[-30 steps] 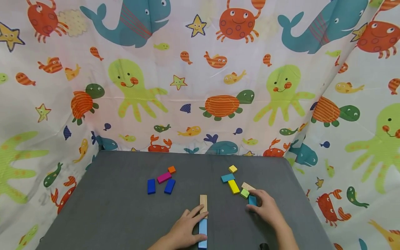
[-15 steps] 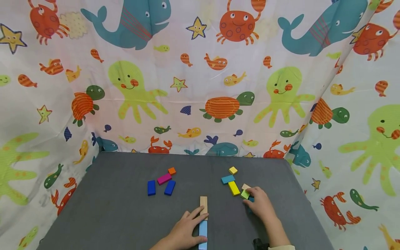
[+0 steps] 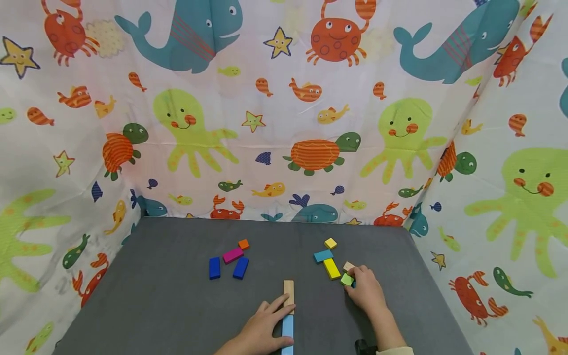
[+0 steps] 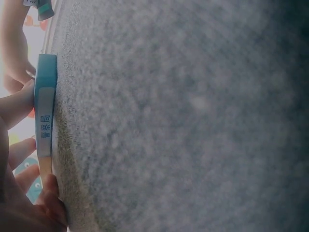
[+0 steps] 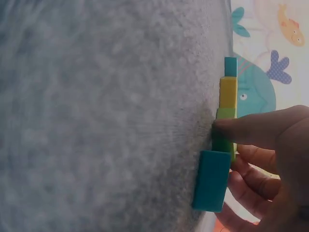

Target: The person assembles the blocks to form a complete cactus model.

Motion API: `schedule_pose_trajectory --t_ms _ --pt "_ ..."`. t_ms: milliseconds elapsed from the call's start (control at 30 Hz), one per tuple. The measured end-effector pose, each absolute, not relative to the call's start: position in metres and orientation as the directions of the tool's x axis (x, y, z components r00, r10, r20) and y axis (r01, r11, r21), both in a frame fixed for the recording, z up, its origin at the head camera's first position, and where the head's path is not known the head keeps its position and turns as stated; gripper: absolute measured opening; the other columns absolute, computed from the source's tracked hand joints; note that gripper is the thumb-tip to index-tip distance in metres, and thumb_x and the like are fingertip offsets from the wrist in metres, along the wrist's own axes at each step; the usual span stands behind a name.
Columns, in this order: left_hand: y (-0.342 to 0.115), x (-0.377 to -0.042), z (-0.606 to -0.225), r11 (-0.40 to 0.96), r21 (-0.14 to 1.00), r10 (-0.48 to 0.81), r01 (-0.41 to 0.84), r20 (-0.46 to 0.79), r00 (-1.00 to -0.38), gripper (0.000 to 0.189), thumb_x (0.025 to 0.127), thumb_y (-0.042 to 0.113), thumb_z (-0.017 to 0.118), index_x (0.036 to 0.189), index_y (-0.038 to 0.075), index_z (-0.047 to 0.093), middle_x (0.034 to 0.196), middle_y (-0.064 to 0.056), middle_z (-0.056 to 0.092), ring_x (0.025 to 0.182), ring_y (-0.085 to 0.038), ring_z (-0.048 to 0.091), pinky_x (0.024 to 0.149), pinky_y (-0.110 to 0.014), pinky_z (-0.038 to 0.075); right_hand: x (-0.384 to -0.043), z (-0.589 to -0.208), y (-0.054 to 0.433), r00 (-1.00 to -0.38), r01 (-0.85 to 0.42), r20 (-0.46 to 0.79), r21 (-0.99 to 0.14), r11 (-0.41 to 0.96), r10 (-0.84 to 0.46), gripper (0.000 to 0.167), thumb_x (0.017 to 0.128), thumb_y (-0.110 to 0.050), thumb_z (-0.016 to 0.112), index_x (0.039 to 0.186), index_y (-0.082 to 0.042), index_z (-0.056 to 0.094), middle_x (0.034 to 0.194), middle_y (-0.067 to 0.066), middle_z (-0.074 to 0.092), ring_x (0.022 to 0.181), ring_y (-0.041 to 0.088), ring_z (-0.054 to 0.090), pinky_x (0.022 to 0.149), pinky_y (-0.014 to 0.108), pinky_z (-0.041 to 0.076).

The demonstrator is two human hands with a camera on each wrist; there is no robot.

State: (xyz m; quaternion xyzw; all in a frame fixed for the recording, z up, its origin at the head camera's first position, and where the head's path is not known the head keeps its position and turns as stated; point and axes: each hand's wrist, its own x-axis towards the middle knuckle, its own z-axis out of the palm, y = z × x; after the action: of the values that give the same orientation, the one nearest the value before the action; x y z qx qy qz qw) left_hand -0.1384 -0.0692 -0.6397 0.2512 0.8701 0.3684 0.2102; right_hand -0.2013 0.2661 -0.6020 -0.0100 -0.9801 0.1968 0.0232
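Observation:
My left hand (image 3: 262, 326) rests on a row of blocks: the thumb touches the light blue block (image 3: 288, 325), and fairly straight fingers touch the plain wooden block (image 3: 289, 287) at its far end. In the left wrist view the light blue block (image 4: 44, 106) has printed marks on its side. My right hand (image 3: 367, 292) pinches a green block (image 3: 346, 279) between thumb and fingers. The right wrist view shows the thumb against the green block (image 5: 223, 140), with a teal block (image 5: 212, 181) beside it. Another wooden block (image 3: 348, 266) lies just beyond, partly hidden by the fingers.
A yellow block (image 3: 331, 269), a blue-teal block (image 3: 323, 256) and a small pale yellow block (image 3: 330, 243) lie beyond the right hand. At left are blue blocks (image 3: 215, 268), a magenta block (image 3: 232, 255) and an orange block (image 3: 244, 244). A printed curtain (image 3: 275, 162) stands behind the grey table (image 3: 168, 296).
My right hand has moved from the teal block slightly left and away from me, onto the green block, covering most of the teal one. The left hand stays in place.

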Motion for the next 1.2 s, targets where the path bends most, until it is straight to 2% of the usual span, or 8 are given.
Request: schedule_pose_trajectory --t_ms 333,633,700,867,1200 --pt "-0.068 -0.138 -0.637 0.6 0.746 0.597 0.289 -0.177 -0.782 0.074 0.091 0.067 0.072 0.158 0.048 0.046 0.172 0.013 0.03 0.097 -0.009 0.038 0.072 -0.028 0.039 -0.197 -0.581 0.266 -0.996 -0.057 0.092 -0.526 0.849 -0.01 0.04 0.089 -0.006 0.085 0.127 0.001 0.071 0.115 0.015 0.067 0.102 0.031 0.063 0.092 0.053 0.056" --pt "-0.069 -0.137 -0.632 0.599 0.738 0.615 0.31 -0.177 -0.769 0.076 0.094 0.065 0.07 0.161 0.04 0.045 0.173 0.005 0.029 0.099 -0.01 0.038 0.075 -0.029 0.04 -0.2 -0.566 0.247 -0.988 -0.154 0.121 -0.628 0.763 -0.1 0.036 0.088 -0.003 0.085 0.123 -0.003 0.075 0.114 0.01 0.071 0.102 0.03 0.069 0.09 0.049 0.06" --pt "-0.069 -0.137 -0.631 0.592 0.745 0.62 0.306 -0.178 -0.764 0.076 0.094 0.064 0.07 0.161 0.039 0.045 0.173 0.003 0.029 0.1 -0.011 0.038 0.077 -0.03 0.04 -0.203 -0.564 0.242 -0.983 -0.181 0.13 -0.634 0.752 -0.126 0.036 0.088 -0.003 0.085 0.123 -0.003 0.076 0.114 0.01 0.072 0.103 0.029 0.07 0.091 0.049 0.06" --pt "-0.069 -0.138 -0.634 0.594 0.756 0.601 0.276 -0.188 -0.777 0.074 0.092 0.065 0.072 0.159 0.044 0.046 0.173 0.009 0.03 0.1 -0.009 0.038 0.08 -0.03 0.04 -0.211 -0.561 0.227 -0.972 -0.235 0.151 -0.616 0.752 -0.18 0.035 0.088 -0.005 0.086 0.122 -0.004 0.077 0.113 0.009 0.073 0.101 0.026 0.07 0.091 0.048 0.06" --pt "-0.07 -0.139 -0.639 0.585 0.746 0.613 0.318 -0.15 -0.775 0.073 0.093 0.068 0.069 0.159 0.045 0.046 0.173 0.01 0.029 0.098 -0.007 0.039 0.08 -0.028 0.042 -0.217 -0.563 0.205 -0.952 -0.306 0.193 -0.627 0.716 -0.238 0.035 0.087 -0.001 0.085 0.12 -0.001 0.077 0.118 0.014 0.073 0.1 0.03 0.071 0.088 0.048 0.061"
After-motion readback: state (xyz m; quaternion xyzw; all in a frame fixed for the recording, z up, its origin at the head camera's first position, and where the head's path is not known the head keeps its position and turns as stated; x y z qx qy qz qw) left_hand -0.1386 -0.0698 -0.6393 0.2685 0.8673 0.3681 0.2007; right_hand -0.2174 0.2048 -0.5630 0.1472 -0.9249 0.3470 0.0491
